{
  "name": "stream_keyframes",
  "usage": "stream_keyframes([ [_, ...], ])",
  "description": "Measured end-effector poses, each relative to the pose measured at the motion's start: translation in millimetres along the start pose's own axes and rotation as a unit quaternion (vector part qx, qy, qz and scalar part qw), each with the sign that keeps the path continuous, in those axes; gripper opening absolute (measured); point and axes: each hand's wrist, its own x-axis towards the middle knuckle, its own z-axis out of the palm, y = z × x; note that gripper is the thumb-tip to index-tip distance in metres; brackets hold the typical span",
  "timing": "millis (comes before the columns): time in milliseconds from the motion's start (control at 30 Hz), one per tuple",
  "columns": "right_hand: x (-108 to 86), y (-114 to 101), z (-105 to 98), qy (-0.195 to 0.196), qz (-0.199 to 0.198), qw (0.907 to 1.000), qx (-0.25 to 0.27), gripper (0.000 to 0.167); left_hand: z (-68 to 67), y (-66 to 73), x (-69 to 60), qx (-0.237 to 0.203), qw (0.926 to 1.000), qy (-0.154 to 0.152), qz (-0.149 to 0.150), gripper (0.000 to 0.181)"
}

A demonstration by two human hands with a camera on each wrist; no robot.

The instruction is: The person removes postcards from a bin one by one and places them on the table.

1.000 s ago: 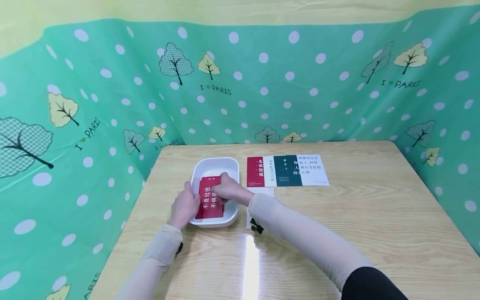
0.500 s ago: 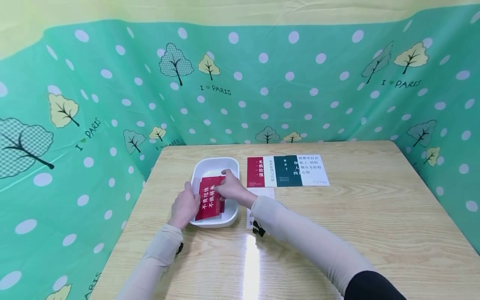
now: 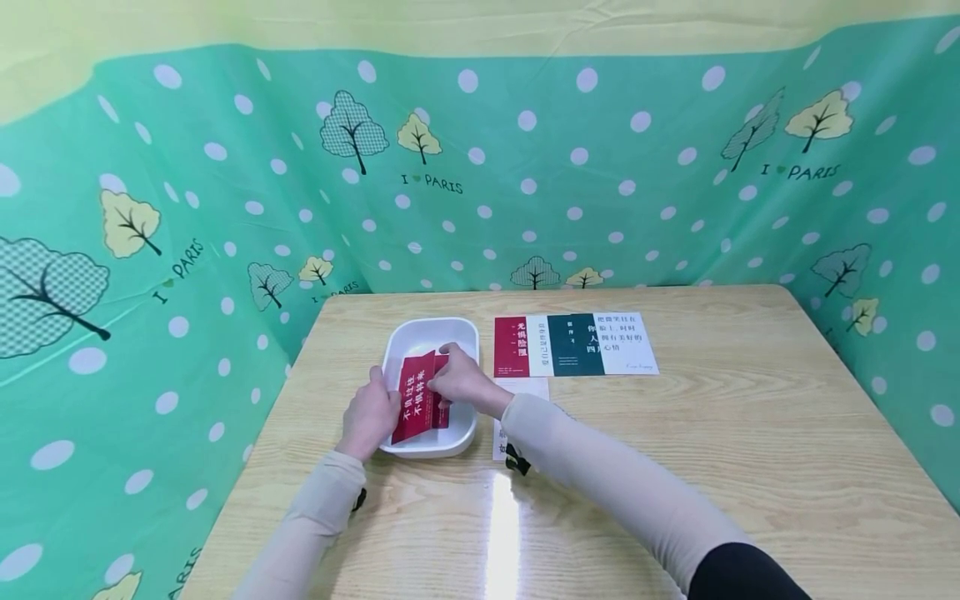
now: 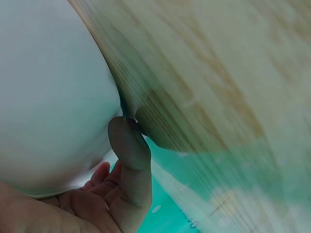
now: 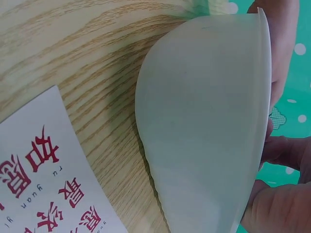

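A white plastic tub [image 3: 431, 448] holds red cards with white writing. My right hand [image 3: 467, 382] reaches into it and pinches the upper red card [image 3: 411, 396] at its right side, tilting it up. Under that one, another red card [image 3: 441, 414] shows at the right. At the tub's left rim my left hand [image 3: 371, 414] grips the edge; whether its fingertips also touch the card cannot be told. The left wrist view has the left hand [image 4: 124, 187] against the tub wall [image 4: 53, 97]. In the right wrist view the tub wall [image 5: 204, 107] hides the cards inside.
Right of the tub, a row of overlapping cards lies flat: a red card [image 3: 512, 346], a narrow white strip [image 3: 538, 343], a dark green card [image 3: 576, 343] and a white card [image 3: 628, 343]. A white card with red writing [image 5: 48, 179] lies partly under the right forearm.
The upper red card has tilted up and shifted left, uncovering more of the red card below. My right hand has moved slightly with it; the left hand stays at the rim.
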Motion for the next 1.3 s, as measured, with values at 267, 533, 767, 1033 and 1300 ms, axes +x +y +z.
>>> stream_keyframes([
  [267,0.1,-0.3,0.2,-0.003,-0.001,0.9999,-0.01,0.045,0.9,-0.4,-0.3,0.007,0.9999,0.011,0.009,0.049],
  [533,1.0,3.0,3.0,-0.001,0.0,1.0,-0.007,0.025,1.4,-0.9,-0.9,0.008,0.9999,0.01,0.009,0.049],
  [767,-1.0,3.2,4.8,0.014,-0.012,0.9997,-0.019,0.007,0.0,-0.2,-1.6,0.011,0.9996,0.013,0.021,0.045],
  [1033,-2.4,2.0,4.1,0.025,-0.023,0.999,-0.029,0.009,-2.1,0.9,-1.8,0.013,0.9993,0.023,0.026,0.043],
  [1300,-1.1,5.9,4.7,0.032,-0.033,0.998,-0.043,0.008,-1.6,1.2,-2.5,0.011,0.9997,0.013,0.015,0.047],
])
